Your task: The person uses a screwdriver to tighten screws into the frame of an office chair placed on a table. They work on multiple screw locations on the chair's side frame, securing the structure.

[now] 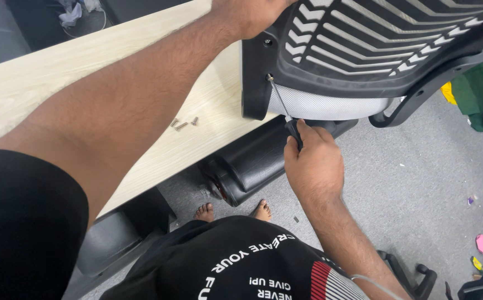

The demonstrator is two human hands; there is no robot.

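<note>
The right hand [313, 161] clenches the black handle of a screwdriver [285, 114], fingers wrapped tight round it. The thin shaft runs up and left to a screw [270, 78] in the black frame of a chair back [375, 39], and the tip sits in the screw head. The left hand [247, 16] presses on the top edge of the frame just above, arm stretched over the table [41, 78]; its fingers are partly out of view, so I cannot tell whether they grip or only brace.

The chair back lies tilted, one edge resting on the table and the rest hanging beyond it. It is black plastic with white-edged slats, and a grey mesh pad shows below. A second screw [267, 42] sits in the frame higher up. Three loose screws [183, 123] lie on the table near the frame, apart from it.

As a judgement, the work is midway: one screw is under the tool, and whether it is going in or out cannot be told.
</note>
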